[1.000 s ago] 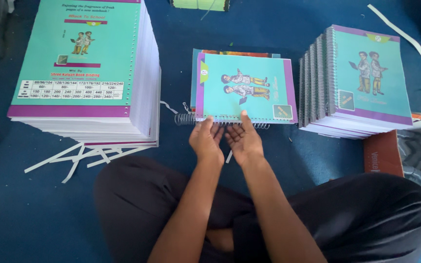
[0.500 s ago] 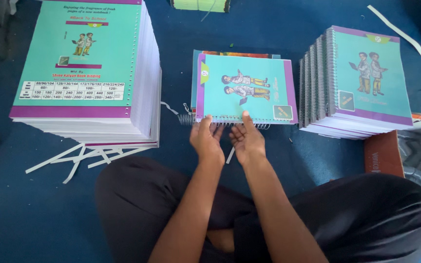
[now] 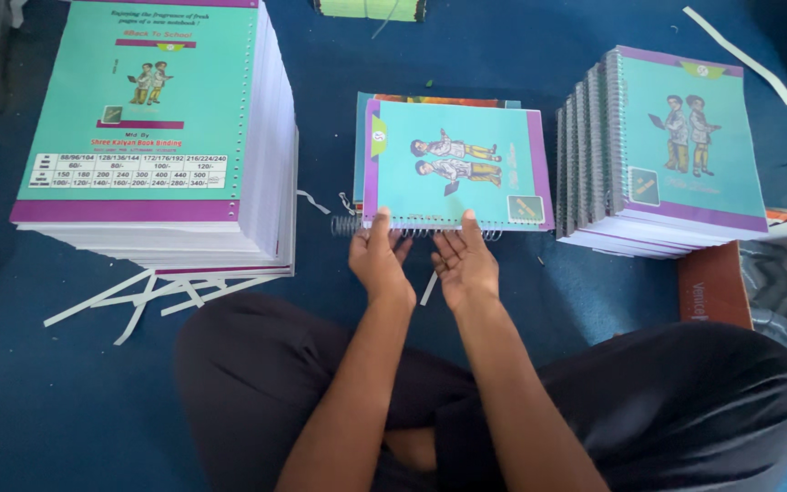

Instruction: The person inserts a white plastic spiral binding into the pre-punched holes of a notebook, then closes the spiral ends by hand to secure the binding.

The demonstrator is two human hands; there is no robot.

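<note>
A teal and purple notebook lies on the blue floor in front of me, its punched near edge toward me. A metal spiral wire runs along that edge and sticks out at its left. My left hand rests on the near edge with its fingers on the wire and cover. Beside it, my right hand touches the same edge, fingers over the spiral. Another cover shows under the notebook's far side.
A tall stack of unbound notebooks stands at the left, white paper strips scattered below it. A stack of spiral-bound notebooks stands at the right, a brown book near it. My crossed legs fill the foreground.
Both hands have shifted slightly along the notebook's near edge at the spiral; the notebook stays in place.
</note>
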